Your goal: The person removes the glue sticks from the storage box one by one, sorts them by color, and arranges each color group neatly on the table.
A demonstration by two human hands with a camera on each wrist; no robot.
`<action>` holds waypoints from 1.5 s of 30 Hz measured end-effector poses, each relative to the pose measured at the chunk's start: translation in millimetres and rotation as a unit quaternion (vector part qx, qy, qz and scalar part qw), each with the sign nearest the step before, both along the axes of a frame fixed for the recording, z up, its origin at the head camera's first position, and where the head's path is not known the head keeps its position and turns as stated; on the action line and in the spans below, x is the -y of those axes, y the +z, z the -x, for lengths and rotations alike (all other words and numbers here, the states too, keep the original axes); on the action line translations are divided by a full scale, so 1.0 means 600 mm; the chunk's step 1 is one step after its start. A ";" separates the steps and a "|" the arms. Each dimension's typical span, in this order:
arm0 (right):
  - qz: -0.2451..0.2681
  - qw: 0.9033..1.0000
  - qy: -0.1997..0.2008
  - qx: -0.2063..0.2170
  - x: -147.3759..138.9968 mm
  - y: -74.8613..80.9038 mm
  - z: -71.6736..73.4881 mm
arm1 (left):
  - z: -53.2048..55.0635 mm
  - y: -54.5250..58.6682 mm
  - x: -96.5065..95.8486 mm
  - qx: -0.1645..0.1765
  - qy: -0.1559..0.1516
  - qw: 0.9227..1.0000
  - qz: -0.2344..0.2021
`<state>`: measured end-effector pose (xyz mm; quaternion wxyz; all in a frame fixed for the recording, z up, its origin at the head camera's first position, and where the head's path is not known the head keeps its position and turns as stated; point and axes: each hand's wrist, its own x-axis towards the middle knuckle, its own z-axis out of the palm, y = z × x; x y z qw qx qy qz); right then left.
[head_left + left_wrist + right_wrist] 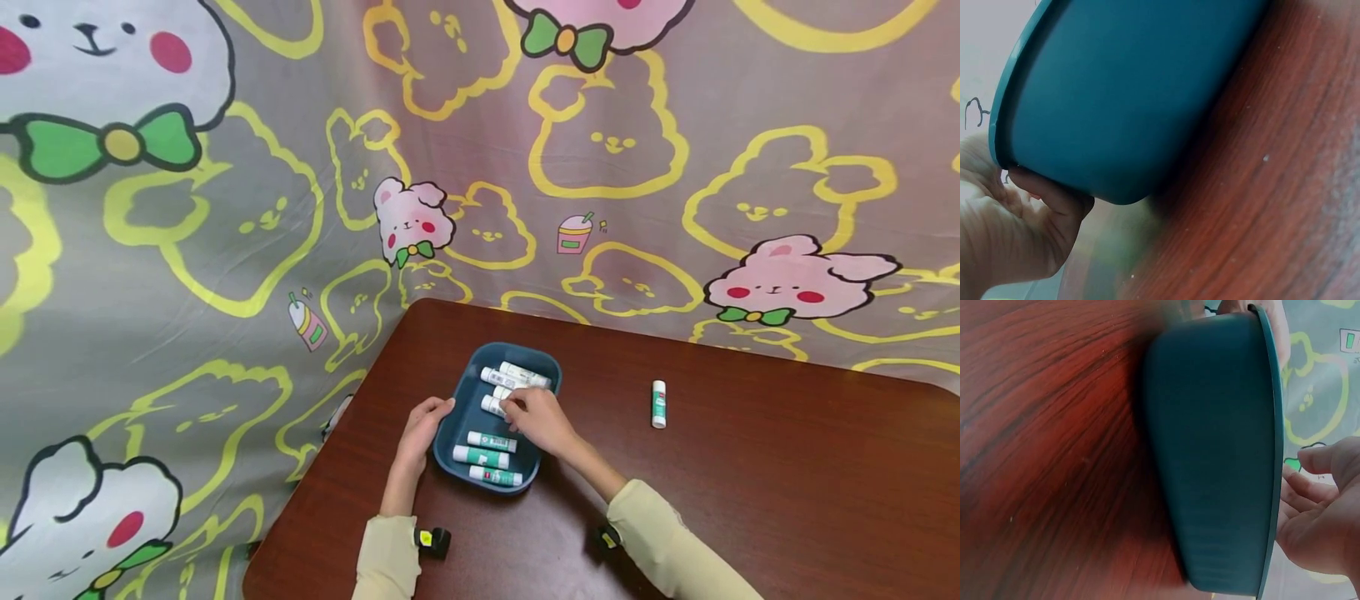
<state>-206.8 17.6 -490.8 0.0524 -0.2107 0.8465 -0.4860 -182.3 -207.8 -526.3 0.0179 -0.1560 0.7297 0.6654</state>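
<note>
A dark blue plastic bin [462,414] stands on the table with several glue sticks lying in it. My left hand [424,427] grips the bin's left rim; in the left wrist view its curled fingers [1054,194] press the outer wall under the lip. My right hand [542,419] reaches over the right rim, fingertips at a white glue stick [492,406] whose right end they hide. In the right wrist view the thumb [1315,460] stands apart from the bent fingers, whose tips the bin wall partly covers. Nearer me lie green-labelled glue sticks [481,457].
A single glue stick [658,405] with a green label lies on the brown table [757,467], right of the bin. Patterned cloth [645,225] hangs behind and to the left of the table. A small black device [432,540] sits at each wrist.
</note>
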 end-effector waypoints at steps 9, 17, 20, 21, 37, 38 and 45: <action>-0.020 1.000 0.019 -0.002 0.020 -0.010 0.004 | -0.004 0.018 -0.005 0.005 -0.010 1.000 0.004; -0.056 0.996 0.032 -0.054 0.027 -0.016 0.002 | -0.001 0.008 -0.005 0.004 0.002 1.000 -0.002; -0.056 0.995 0.037 -0.068 0.030 -0.018 0.001 | 0.001 0.003 -0.003 0.001 0.004 1.000 -0.009; -0.058 0.995 0.038 -0.074 0.031 -0.019 0.001 | 0.001 0.002 -0.003 0.000 0.003 1.000 -0.012; -0.114 0.987 0.108 -0.031 0.037 -0.023 0.008 | -0.001 -0.001 0.001 0.002 0.007 1.000 -0.004; -0.118 0.986 0.116 -0.027 0.036 -0.022 0.008 | -0.001 -0.001 0.001 0.002 0.007 1.000 -0.003; -0.130 0.979 0.155 -0.031 0.036 -0.021 0.010 | -0.001 -0.001 0.000 -0.001 0.005 1.000 -0.002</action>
